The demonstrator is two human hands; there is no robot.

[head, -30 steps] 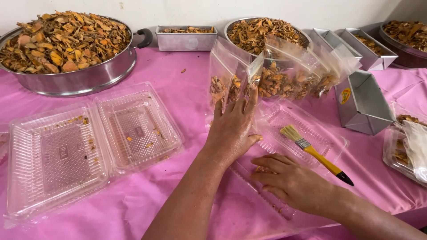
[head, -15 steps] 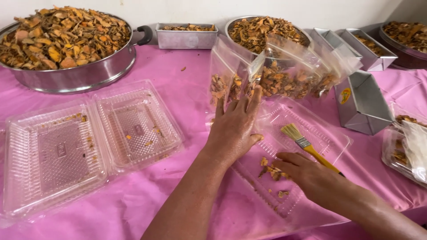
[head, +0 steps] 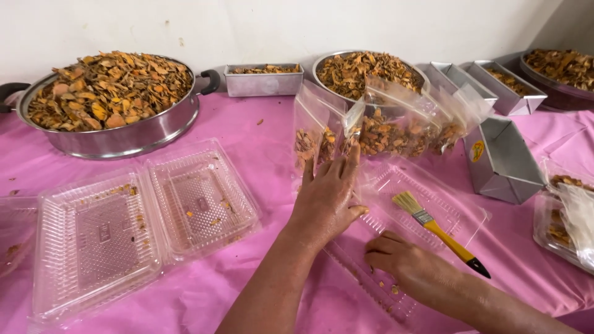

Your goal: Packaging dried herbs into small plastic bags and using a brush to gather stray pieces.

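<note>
So the left hand point(head: 327, 198) is flat and open, fingers spread, pressing on the lower part of a clear plastic bag point(head: 322, 133) that has a small load of orange-brown dried chips in the bottom. It's not gripping, just pinning the bag where it meets the open clamshell tray point(head: 433, 207). The right hand point(head: 405, 263) is loosely curled, fingertips down in the near half of that tray, right by a few leftover chips. Can't tell if it's actually pinching any.

Progress-wise I'd say mid-batch: at least two or three bags point(head: 405, 127) already stand partly filled behind the tray, which looks nearly emptied, just crumbs left. A yellow-handled brush point(head: 436, 232) lies across its far half, untouched. Plenty remains: the big steel pan point(head: 117, 139) on the left is heaped, and so is the round bowl point(head: 365, 71) at the back.

Packaging: a second clamshell point(head: 142, 226) lies open on the left on the pink table cover point(head: 272, 145), holding only crumbs. Rectangular metal tins point(head: 263, 80) line the back wall, and one on its side at right point(head: 501, 161) has a small round yellow sticker point(head: 477, 150) on its end. More clear packs with chips sit at the far right edge point(head: 566, 213).
</note>
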